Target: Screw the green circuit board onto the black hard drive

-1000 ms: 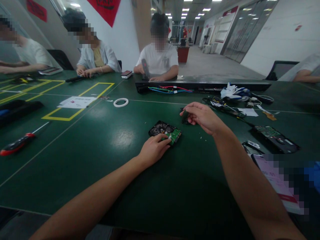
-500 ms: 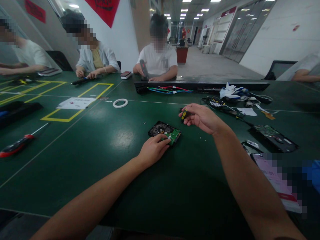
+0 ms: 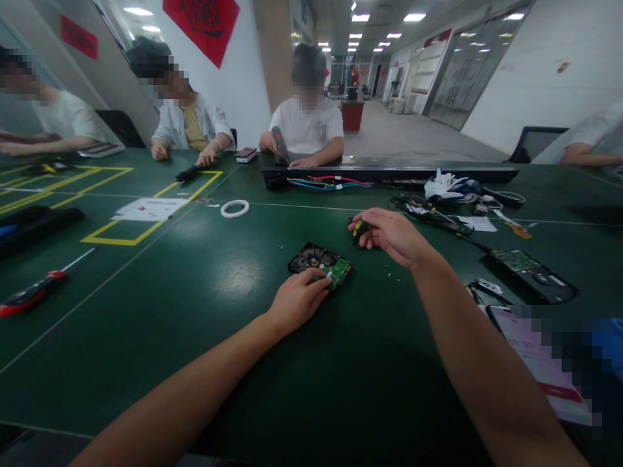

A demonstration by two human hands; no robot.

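Observation:
A black hard drive [image 3: 311,258] with a green circuit board [image 3: 337,270] on top lies on the green table [image 3: 204,324] in front of me. My left hand [image 3: 298,299] rests on its near edge, fingers curled against the circuit board. My right hand [image 3: 390,234] hovers just beyond the drive, closed round a small black and yellow screwdriver [image 3: 357,229] whose handle shows between thumb and fingers. A few tiny screws [image 3: 389,274] lie on the table near my right wrist.
A red-handled screwdriver [image 3: 34,292] lies at the left. A second hard drive [image 3: 530,275], cables [image 3: 428,211], gloves [image 3: 450,186] and a long black bar [image 3: 389,174] with coloured wires sit to the right and behind. A white tape ring [image 3: 235,208] lies farther back. Other people sit across the table.
My right hand has picked up the small screwdriver and turned so its yellow and black handle shows. The left hand stays on the drive. A person opposite moved a hand forward.

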